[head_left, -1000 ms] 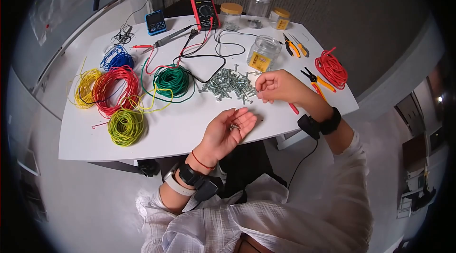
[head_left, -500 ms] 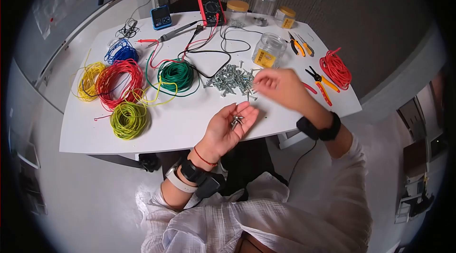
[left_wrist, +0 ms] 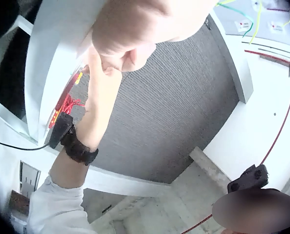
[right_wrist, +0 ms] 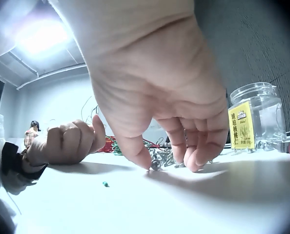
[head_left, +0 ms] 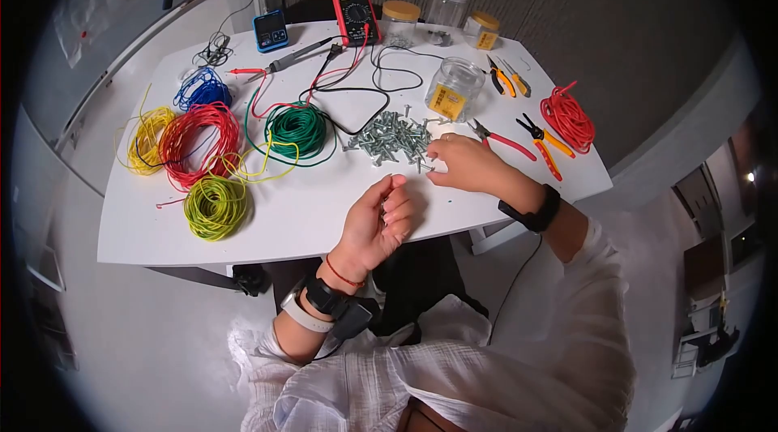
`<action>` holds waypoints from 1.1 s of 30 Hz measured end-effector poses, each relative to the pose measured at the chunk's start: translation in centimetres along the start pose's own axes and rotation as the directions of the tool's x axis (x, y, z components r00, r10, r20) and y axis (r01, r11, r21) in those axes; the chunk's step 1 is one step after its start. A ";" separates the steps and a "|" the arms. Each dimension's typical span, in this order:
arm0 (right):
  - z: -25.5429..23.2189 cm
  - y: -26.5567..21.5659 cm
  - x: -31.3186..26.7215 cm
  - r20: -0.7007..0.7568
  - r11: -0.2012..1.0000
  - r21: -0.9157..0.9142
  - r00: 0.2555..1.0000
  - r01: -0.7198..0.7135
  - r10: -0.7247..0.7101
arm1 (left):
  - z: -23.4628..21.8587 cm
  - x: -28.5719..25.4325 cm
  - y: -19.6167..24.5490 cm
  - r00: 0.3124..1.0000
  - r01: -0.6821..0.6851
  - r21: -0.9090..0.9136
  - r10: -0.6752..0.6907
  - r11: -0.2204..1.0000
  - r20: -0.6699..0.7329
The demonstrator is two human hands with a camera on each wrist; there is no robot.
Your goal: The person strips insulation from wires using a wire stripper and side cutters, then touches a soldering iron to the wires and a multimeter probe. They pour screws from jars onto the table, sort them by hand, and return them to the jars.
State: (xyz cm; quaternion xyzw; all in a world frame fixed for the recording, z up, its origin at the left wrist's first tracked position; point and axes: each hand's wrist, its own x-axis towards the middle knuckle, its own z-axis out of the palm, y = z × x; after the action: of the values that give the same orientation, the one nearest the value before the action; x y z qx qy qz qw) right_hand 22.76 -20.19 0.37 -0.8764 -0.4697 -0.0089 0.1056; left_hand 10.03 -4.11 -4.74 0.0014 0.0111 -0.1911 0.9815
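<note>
A pile of silver screws [head_left: 389, 137] lies mid-table. At its right edge, the right hand [head_left: 472, 166] reaches down with bent fingers; in the right wrist view its thumb and fingertips stand apart at the tabletop, around a few screws [right_wrist: 157, 162]. Palm up, the left hand [head_left: 376, 225] is nearer the table's front edge, fingers curled over the palm and hiding the screws held there. Its curled fingers also show in the right wrist view, beside the right hand [right_wrist: 164, 87]. Behind the pile stands an open clear jar [head_left: 458, 85] with a yellow label.
Red-handled pliers [head_left: 506, 143], wire strippers [head_left: 541, 140] and a red wire coil [head_left: 567, 120] lie right. Green [head_left: 296, 130], red [head_left: 194, 144], blue, yellow and yellow-green coils are left. A multimeter [head_left: 355, 14], a blue device [head_left: 271, 32] and lidded jars [head_left: 399, 23] stand at the back.
The left fingers have curled over the screws that showed in the open palm. The right hand has lowered to the pile's right edge, and the red-handled pliers show more fully.
</note>
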 end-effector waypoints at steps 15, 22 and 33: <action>-1.1 1.1 -0.1 -0.001 0.996 -0.032 0.996 -0.085 0.085 | -0.1 -0.2 -0.2 0.999 -0.023 0.050 0.021 0.998 0.035; -0.9 0.9 -0.4 -0.045 0.997 -0.062 0.998 0.052 -0.054 | -0.2 -0.4 -0.2 0.999 -0.031 0.087 0.027 0.996 0.037; -3.0 0.3 0.5 0.019 0.989 0.020 0.989 0.146 -0.146 | 1.3 0.5 -0.8 0.988 -0.030 0.177 0.056 0.984 -0.141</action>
State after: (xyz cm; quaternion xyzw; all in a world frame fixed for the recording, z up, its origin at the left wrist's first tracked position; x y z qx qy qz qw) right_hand 23.51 -20.56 3.25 -0.8387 -0.5339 -0.0033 0.1076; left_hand 10.20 -5.00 -3.47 0.1015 0.0660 -0.1696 0.9780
